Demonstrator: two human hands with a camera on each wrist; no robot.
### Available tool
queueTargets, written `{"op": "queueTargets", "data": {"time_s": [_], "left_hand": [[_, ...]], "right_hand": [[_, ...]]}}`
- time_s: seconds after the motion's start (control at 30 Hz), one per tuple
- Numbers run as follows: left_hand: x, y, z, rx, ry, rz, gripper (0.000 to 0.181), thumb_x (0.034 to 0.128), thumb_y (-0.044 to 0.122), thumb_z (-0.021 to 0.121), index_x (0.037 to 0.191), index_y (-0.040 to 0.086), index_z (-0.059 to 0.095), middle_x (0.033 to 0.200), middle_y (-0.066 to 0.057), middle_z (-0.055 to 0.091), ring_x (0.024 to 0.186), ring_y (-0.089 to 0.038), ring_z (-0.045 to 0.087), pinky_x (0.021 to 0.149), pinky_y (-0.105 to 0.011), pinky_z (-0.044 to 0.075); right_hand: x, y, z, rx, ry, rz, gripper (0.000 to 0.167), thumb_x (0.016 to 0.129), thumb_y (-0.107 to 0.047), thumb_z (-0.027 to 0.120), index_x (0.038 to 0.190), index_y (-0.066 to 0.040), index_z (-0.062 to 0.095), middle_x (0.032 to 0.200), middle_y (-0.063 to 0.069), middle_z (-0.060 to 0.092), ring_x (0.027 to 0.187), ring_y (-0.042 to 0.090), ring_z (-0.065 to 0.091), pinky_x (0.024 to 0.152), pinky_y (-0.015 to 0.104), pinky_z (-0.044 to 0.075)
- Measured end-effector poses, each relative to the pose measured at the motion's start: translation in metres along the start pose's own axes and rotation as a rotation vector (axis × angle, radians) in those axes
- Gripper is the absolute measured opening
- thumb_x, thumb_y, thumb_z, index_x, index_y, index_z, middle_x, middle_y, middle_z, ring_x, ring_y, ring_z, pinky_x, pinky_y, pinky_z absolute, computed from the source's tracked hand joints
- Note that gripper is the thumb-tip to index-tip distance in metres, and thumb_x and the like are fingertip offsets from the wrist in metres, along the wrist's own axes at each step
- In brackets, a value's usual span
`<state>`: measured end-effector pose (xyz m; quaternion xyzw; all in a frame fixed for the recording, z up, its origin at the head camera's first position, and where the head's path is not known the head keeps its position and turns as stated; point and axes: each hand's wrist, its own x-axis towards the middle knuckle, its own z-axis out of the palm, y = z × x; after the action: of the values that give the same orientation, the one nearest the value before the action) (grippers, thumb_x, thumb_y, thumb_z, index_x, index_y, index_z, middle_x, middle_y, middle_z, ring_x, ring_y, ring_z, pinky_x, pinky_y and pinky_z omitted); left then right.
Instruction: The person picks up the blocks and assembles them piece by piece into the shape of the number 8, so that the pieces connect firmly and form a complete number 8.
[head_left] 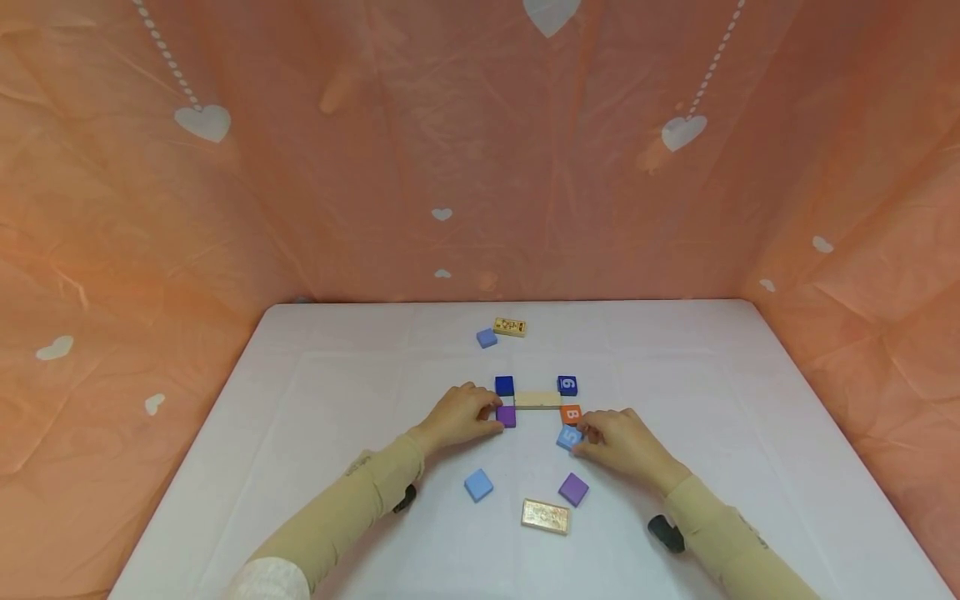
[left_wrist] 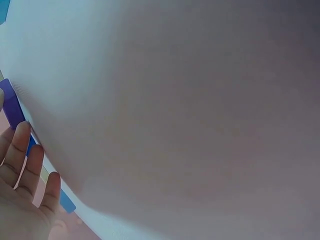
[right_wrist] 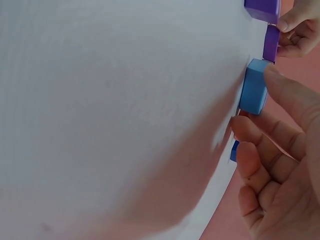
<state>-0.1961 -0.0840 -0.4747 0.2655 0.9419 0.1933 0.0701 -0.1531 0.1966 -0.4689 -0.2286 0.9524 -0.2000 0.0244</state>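
Observation:
My left hand (head_left: 461, 414) pinches a purple block (head_left: 507, 417) between thumb and fingers; in the left wrist view the purple block (left_wrist: 13, 107) shows at the left edge. With thumb and fingers, my right hand (head_left: 624, 446) holds a light blue block (head_left: 568, 437) marked 5, seen also as a blue block (right_wrist: 254, 87) in the right wrist view. It sits just below an orange block (head_left: 571, 413) with an 8-like figure. A pale wooden strip (head_left: 537, 401) lies between the two columns. Above are a dark blue block (head_left: 504, 385) and a numbered dark blue block (head_left: 567, 385).
Nearer me lie a light blue block (head_left: 478, 485), a purple block (head_left: 573, 489) and a gold bar (head_left: 546, 517). Toward the back are a periwinkle block (head_left: 487, 337) and another gold bar (head_left: 510, 327). An orange curtain (head_left: 510, 167) borders the white table (head_left: 337, 350).

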Motion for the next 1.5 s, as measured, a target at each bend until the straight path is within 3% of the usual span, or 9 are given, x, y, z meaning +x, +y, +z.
{"op": "queueTargets", "data": {"time_s": [0.23, 0.53, 0.77, 0.97, 1.17, 1.5], "left_hand": [[-0.006, 0.000, -0.002, -0.063, 0.015, 0.003, 0.041, 0.0829, 0.037, 0.068, 0.115, 0.013, 0.062, 0.075, 0.008, 0.055, 0.074, -0.009, 0.044, 0.069, -0.024, 0.036], [-0.025, 0.003, -0.008, -0.093, 0.086, 0.047, 0.034, 0.0834, 0.032, 0.067, 0.110, 0.011, 0.065, 0.080, 0.007, 0.061, 0.077, -0.008, 0.047, 0.074, -0.026, 0.040], [-0.048, 0.011, -0.010, -0.045, 0.028, 0.096, 0.036, 0.0816, 0.036, 0.068, 0.108, 0.012, 0.065, 0.081, 0.007, 0.061, 0.080, -0.007, 0.048, 0.075, -0.026, 0.040], [-0.063, 0.015, -0.009, 0.006, -0.030, 0.094, 0.046, 0.0760, 0.047, 0.070, 0.109, 0.016, 0.065, 0.089, 0.008, 0.062, 0.086, -0.007, 0.049, 0.077, -0.027, 0.038], [-0.074, 0.013, -0.007, 0.056, -0.034, 0.116, 0.053, 0.0712, 0.053, 0.072, 0.109, 0.017, 0.064, 0.092, 0.009, 0.061, 0.087, -0.006, 0.049, 0.077, -0.027, 0.039], [-0.083, 0.014, -0.001, 0.011, -0.058, 0.057, 0.049, 0.0689, 0.050, 0.075, 0.104, 0.018, 0.062, 0.090, 0.010, 0.059, 0.085, -0.005, 0.046, 0.080, -0.029, 0.040]], "right_hand": [[-0.001, 0.000, -0.001, 0.019, -0.012, 0.033, 0.021, 0.077, -0.036, 0.073, 0.090, -0.021, 0.065, 0.065, -0.017, 0.049, 0.062, 0.002, 0.042, 0.076, 0.030, 0.033], [-0.002, 0.002, 0.000, 0.016, 0.014, 0.002, 0.020, 0.077, -0.036, 0.073, 0.089, -0.021, 0.065, 0.062, -0.018, 0.046, 0.059, 0.000, 0.039, 0.073, 0.028, 0.032], [-0.002, 0.002, 0.000, 0.029, -0.003, 0.011, 0.020, 0.078, -0.036, 0.072, 0.089, -0.021, 0.065, 0.063, -0.017, 0.048, 0.061, 0.001, 0.041, 0.074, 0.029, 0.033], [-0.002, 0.001, -0.001, 0.029, -0.011, 0.016, 0.021, 0.078, -0.036, 0.072, 0.090, -0.021, 0.065, 0.064, -0.016, 0.048, 0.062, 0.002, 0.040, 0.074, 0.030, 0.033], [-0.002, 0.001, -0.002, 0.025, -0.023, 0.036, 0.024, 0.078, -0.037, 0.072, 0.094, -0.020, 0.064, 0.064, -0.016, 0.047, 0.063, 0.003, 0.041, 0.076, 0.030, 0.032], [-0.004, -0.003, -0.005, 0.032, -0.053, 0.039, 0.028, 0.080, -0.035, 0.071, 0.099, -0.016, 0.065, 0.066, -0.014, 0.048, 0.066, 0.005, 0.042, 0.078, 0.034, 0.034]]}}
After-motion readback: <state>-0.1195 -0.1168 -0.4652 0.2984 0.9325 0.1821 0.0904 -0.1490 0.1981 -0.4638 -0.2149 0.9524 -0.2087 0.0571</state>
